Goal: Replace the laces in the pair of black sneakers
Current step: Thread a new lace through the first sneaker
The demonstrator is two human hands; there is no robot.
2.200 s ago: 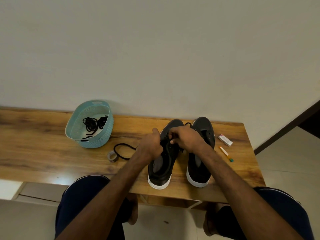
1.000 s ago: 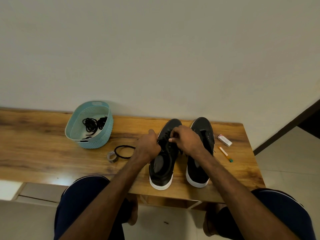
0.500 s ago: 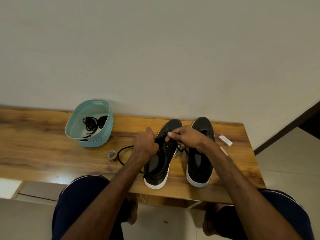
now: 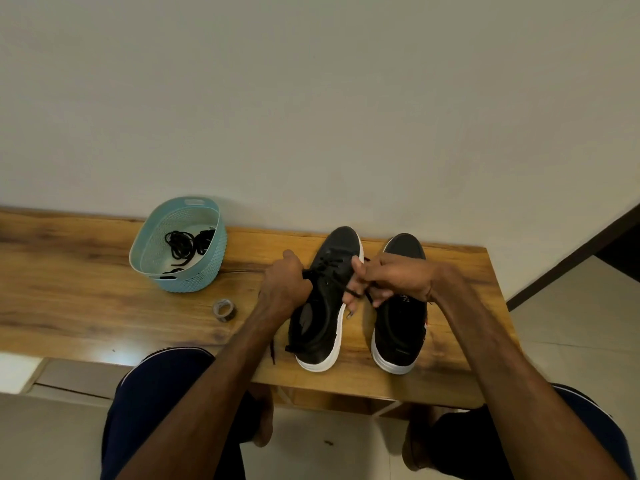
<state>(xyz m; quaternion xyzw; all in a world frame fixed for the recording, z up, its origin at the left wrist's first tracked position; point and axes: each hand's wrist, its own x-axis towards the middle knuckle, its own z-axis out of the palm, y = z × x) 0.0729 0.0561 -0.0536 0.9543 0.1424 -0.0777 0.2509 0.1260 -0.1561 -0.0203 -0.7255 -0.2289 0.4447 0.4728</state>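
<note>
From the head view, the left sneaker [image 4: 322, 306] stands on the desk [image 4: 86, 299] with its heel toward the person and its toe toward the wall, the toe swung a little to the right. The right sneaker [image 4: 401, 327] stands just beside it, roughly parallel.

A black lace [image 4: 337, 284] crosses the front eyelets of the left sneaker, at right angles to the shoe's long axis. The left grip [image 4: 285, 284] sits against the shoe's left flank, fingers curled round one strand. The right grip [image 4: 394, 277] hovers over the gap between the two shoes and pinches the other strand in its fingertips. So each end runs outward from the shoe to the hand on its own side.

A loose tail [image 4: 273, 355], probably of the same lace, hangs past the near desk edge under the left forearm.

The lacing looks to be in its early rows. The unfilled eyelets lie back from both grips, toward the heel and the person. The next pass probably means bringing a strand inward and nearer, and the right grip seems the better placed, with its tip already over the tongue side. Whether the right sneaker has any lace cannot be told.

Well to the left, a basket [image 4: 180, 244] holds other laces [image 4: 187, 244], and a tape roll [image 4: 224, 309] lies near the left forearm.
</note>
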